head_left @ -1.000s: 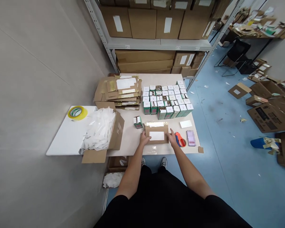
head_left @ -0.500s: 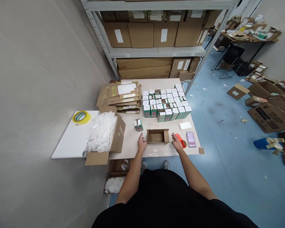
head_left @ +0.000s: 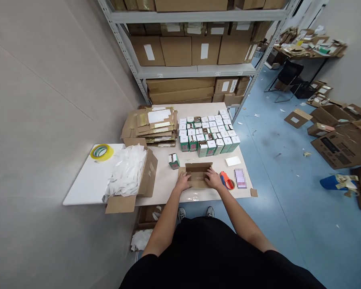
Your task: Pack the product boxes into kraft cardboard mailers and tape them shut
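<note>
A small open cardboard box (head_left: 198, 175) lies on the pale table (head_left: 162, 188), its flaps spread. My left hand (head_left: 183, 181) grips its left side, and my right hand (head_left: 213, 178) rests over its right edge with the fingers reaching inside. Just right of my right hand lies an orange and blue tape dispenser (head_left: 227, 180). A single green and white carton (head_left: 174, 161) stands left of the box. Behind it, several matching cartons (head_left: 207, 134) form a tight block. A stack of flattened cardboard (head_left: 152, 124) lies at the table's back left.
A white sheet (head_left: 233, 161) and a blurred pink-and-white card (head_left: 240, 178) lie at the table's right. To the left, a white board holds a yellow tape roll (head_left: 100, 152) and an open carton of white plastic (head_left: 128, 176). Loaded metal shelves (head_left: 183, 72) stand behind.
The box has gone from a closed, labelled top to open. My hands, apart beside it half a second ago, have moved inward onto it. The view has drifted slightly.
</note>
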Demonstrator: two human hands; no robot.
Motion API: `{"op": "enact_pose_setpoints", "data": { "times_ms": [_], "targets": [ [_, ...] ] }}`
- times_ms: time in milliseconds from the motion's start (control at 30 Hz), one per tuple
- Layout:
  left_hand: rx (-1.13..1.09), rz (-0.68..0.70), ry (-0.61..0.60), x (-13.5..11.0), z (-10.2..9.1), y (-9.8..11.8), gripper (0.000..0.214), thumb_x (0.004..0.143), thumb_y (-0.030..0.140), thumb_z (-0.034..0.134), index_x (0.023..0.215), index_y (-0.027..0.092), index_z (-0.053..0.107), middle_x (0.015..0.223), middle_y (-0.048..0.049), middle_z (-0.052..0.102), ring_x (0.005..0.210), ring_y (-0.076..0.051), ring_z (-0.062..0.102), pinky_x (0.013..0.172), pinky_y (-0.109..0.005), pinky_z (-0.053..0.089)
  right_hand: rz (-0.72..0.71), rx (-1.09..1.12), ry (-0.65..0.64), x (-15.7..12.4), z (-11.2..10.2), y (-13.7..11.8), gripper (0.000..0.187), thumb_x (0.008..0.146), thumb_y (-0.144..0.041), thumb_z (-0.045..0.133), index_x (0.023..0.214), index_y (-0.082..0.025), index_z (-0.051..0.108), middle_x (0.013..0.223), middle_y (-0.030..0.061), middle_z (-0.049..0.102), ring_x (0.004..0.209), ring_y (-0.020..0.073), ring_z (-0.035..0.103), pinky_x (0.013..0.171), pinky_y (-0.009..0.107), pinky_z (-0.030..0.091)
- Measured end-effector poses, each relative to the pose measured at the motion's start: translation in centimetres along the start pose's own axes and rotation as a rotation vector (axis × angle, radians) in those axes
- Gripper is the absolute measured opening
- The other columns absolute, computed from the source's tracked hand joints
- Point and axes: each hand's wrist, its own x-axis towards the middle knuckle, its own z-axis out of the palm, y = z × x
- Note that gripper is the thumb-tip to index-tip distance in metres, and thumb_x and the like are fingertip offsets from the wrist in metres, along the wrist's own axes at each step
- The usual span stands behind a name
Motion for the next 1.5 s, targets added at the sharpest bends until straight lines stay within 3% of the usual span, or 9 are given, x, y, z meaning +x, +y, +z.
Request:
{"op": "enact_pose_setpoints", "data": {
  "times_ms": [100, 200, 333, 533, 800, 1033, 1133, 1333, 1500],
  "targets": [
    [-0.073, -0.001, -0.065, -0.9, 1.8, -1.7, 0.088, 0.057, 0.029, 0.094, 0.140, 0.017, 0.064, 0.173, -0.0178, 0.016, 0.157, -0.041, 0.023, 0.123, -0.047, 0.033, 0.139, -0.073, -0.003, -1.7, 0.8, 2.1, 0.069, 0.084, -0.037, 0.076, 0.149, -0.025, 0.054, 0.165, 0.0168, 0.036, 0.156, 0.0385, 0.023, 0.121, 0.061, 0.026],
    [-0.128, 0.012, -0.011, -1.7, 4.1, -2.0, 0.082, 0.066, 0.032, 0.090, 0.141, 0.019, 0.061, 0.175, -0.0137, 0.002, 0.156, -0.038, 0.029, 0.120, -0.044, 0.040, 0.197, 0.001, -0.086, -2.9, 2.7, 3.5, 0.098, 0.076, -0.040, 0.083, 0.161, -0.028, 0.036, 0.171, 0.0171, 0.021, 0.156, 0.0388, 0.027, 0.117, 0.057, 0.034],
    [-0.104, 0.013, 0.170, -2.6, 6.4, -1.4, 0.045, 0.085, 0.030, 0.074, 0.129, 0.021, 0.066, 0.176, -0.0095, 0.006, 0.157, -0.036, 0.025, 0.116, -0.048, 0.045, 0.185, 0.157, -0.064, -3.1, 4.7, 4.3, 0.103, 0.078, -0.030, 0.077, 0.165, -0.030, 0.024, 0.174, 0.0131, 0.012, 0.147, 0.0331, 0.045, 0.108, 0.043, 0.048],
    [-0.188, 0.035, 0.287, -3.8, 7.3, -1.5, 0.016, 0.096, 0.022, 0.055, 0.105, 0.021, 0.069, 0.175, -0.0066, 0.012, 0.153, -0.030, 0.037, 0.113, -0.046, 0.049, 0.185, 0.107, -0.033, -2.6, 3.4, 3.8, 0.106, 0.079, -0.020, 0.067, 0.168, -0.028, 0.010, 0.166, 0.0148, 0.032, 0.151, 0.0299, 0.036, 0.115, 0.042, 0.040],
    [-0.177, 0.134, 0.392, -5.9, 4.7, 0.7, 0.018, 0.096, 0.021, 0.054, 0.101, 0.023, 0.071, 0.172, -0.0045, 0.024, 0.155, -0.026, 0.033, 0.124, -0.045, 0.038, 0.228, -0.003, 0.251, -0.3, 0.4, 1.5, 0.079, 0.087, -0.025, 0.064, 0.161, -0.031, 0.035, 0.161, 0.0155, 0.036, 0.144, 0.0387, 0.041, 0.112, 0.049, 0.039],
    [-0.153, 0.137, 0.558, -8.2, 3.2, 2.6, 0.020, 0.098, 0.023, 0.052, 0.098, 0.024, 0.073, 0.172, -0.0038, 0.026, 0.155, -0.025, 0.034, 0.125, -0.045, 0.036, 0.079, -0.004, 0.279, 3.3, -2.9, 0.5, 0.026, 0.100, -0.034, 0.051, 0.110, -0.024, 0.072, 0.154, 0.0140, 0.047, 0.143, 0.0335, 0.040, 0.114, 0.050, 0.035],
    [-0.134, 0.059, 0.572, -9.2, 3.5, 2.9, 0.015, 0.096, 0.026, 0.059, 0.100, 0.025, 0.073, 0.171, -0.0052, 0.028, 0.154, -0.026, 0.036, 0.125, -0.046, 0.036, -0.009, -0.018, 0.228, 3.8, -3.3, 0.4, 0.022, 0.099, -0.031, 0.054, 0.106, -0.023, 0.073, 0.155, 0.0125, 0.047, 0.148, 0.0341, 0.033, 0.118, 0.053, 0.030],
    [-0.074, -0.043, 0.611, -11.8, 4.3, 3.1, 0.012, 0.091, 0.025, 0.067, 0.103, 0.024, 0.072, 0.170, -0.0073, 0.030, 0.155, -0.028, 0.034, 0.124, -0.045, 0.037, -0.144, -0.011, 0.225, 3.7, -3.7, -0.9, 0.044, 0.092, -0.026, 0.058, 0.135, -0.022, 0.063, 0.159, 0.0142, 0.044, 0.154, 0.0371, 0.025, 0.123, 0.059, 0.022],
    [-0.083, -0.084, 0.739, -13.9, 5.1, 3.1, 0.011, 0.093, 0.024, 0.065, 0.103, 0.022, 0.070, 0.172, -0.0087, 0.025, 0.154, -0.029, 0.035, 0.121, -0.042, 0.039, -0.285, 0.038, 0.258, 3.4, -4.0, -2.6, 0.051, 0.090, -0.030, 0.059, 0.140, -0.021, 0.060, 0.160, 0.0135, 0.044, 0.154, 0.0363, 0.028, 0.123, 0.058, 0.029]
  ]
}}
